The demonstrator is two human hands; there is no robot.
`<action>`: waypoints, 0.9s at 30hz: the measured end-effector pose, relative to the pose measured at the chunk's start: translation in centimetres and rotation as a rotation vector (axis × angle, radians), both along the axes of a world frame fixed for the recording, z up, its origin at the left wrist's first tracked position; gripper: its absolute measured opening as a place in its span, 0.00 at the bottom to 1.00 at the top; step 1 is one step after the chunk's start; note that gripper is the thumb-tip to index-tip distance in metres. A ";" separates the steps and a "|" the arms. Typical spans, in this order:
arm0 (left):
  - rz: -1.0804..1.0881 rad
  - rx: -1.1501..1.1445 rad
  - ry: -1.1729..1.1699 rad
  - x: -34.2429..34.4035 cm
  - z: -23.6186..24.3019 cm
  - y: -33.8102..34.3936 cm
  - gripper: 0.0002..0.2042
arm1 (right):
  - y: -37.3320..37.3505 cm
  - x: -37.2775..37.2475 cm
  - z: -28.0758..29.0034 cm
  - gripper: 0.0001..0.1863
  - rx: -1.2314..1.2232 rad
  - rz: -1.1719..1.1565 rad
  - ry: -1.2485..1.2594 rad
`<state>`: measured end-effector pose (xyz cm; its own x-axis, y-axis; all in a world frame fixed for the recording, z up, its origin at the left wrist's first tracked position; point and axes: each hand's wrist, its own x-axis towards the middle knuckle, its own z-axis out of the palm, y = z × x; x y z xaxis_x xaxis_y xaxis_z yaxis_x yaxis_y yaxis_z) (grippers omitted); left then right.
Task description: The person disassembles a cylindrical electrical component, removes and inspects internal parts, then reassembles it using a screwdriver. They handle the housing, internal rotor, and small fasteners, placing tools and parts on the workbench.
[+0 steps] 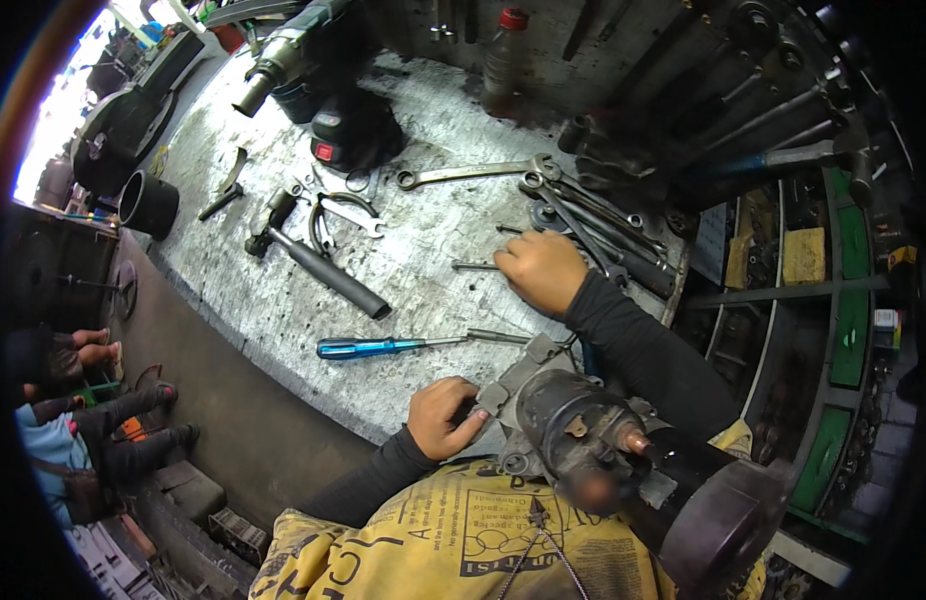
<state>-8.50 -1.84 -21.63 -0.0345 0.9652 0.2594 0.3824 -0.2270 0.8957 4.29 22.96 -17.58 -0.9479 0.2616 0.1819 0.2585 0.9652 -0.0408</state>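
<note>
A large dark starter motor with a grey metal housing lies across the lower right, close to my body. My left hand is curled at the bench's near edge, thumb and fingers against the motor's housing flange. Farther off, my right hand is closed over the end of a long thin bolt; the fingertips are partly hidden. Just beyond it lies another short bolt. Between my hands are a blue-handled screwdriver and a slim metal rod, end to end.
On the metal bench lie a hammer, pliers, a combination wrench, and several wrenches piled right. A cordless impact wrench and a red-capped bottle stand at the back. Green-fronted shelves are right; people sit left.
</note>
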 end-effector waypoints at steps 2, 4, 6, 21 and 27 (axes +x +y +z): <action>-0.011 -0.001 0.009 -0.1 0.3 0.0 0.11 | 0.8 0.6 0.4 0.04 -0.085 -0.022 0.113; -0.013 0.004 0.017 -0.2 0.6 0.0 0.11 | 1.7 1.3 0.9 0.05 0.000 -0.173 0.141; -0.008 0.007 0.028 -0.2 0.8 0.1 0.11 | 2.4 1.7 1.0 0.04 0.042 -0.241 0.164; -0.008 -0.001 0.082 0.0 0.6 0.1 0.11 | 1.4 -1.8 0.1 0.03 0.081 -0.088 0.165; -0.021 -0.018 0.054 0.1 -0.7 -0.2 0.14 | 1.1 -2.6 0.9 0.05 -0.248 -0.070 0.103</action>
<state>-8.41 -2.04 -22.33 -0.0010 0.9701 0.2426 0.4259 -0.2191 0.8778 1.71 24.05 -16.64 -0.9058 0.3743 0.1985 0.3064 0.9023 -0.3031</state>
